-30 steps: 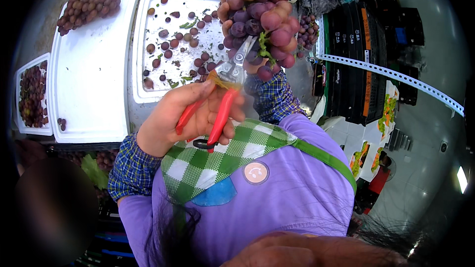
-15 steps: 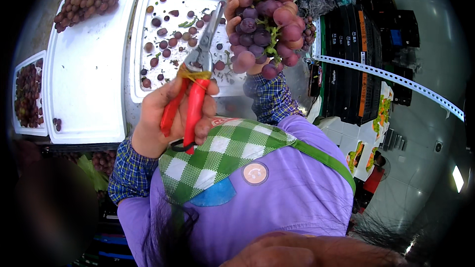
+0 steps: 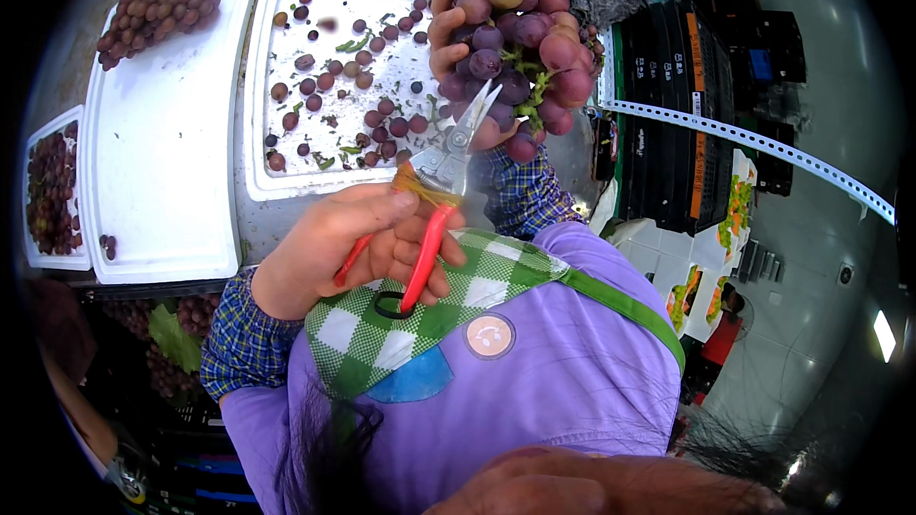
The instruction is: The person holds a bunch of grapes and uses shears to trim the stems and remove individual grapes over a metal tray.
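At the far left a small white tray (image 3: 52, 195) holds dark red grapes, and just beside it a large white foam tray (image 3: 157, 162) carries one grape bunch (image 3: 157, 14) at its far end and a few loose berries near its front edge. Next comes a second foam tray (image 3: 334, 86) scattered with loose grapes and green stem bits, all on the tabletop (image 3: 258, 229). In front of it the left hand (image 3: 358, 253) is closed around the red handles of pruning shears (image 3: 439, 195), whose parted blades point up into a big bunch of red grapes (image 3: 520, 33). The right hand (image 3: 453, 38) grips that bunch from behind, holding it raised above the tray's right edge. Black crates (image 3: 668, 124) stand to the right
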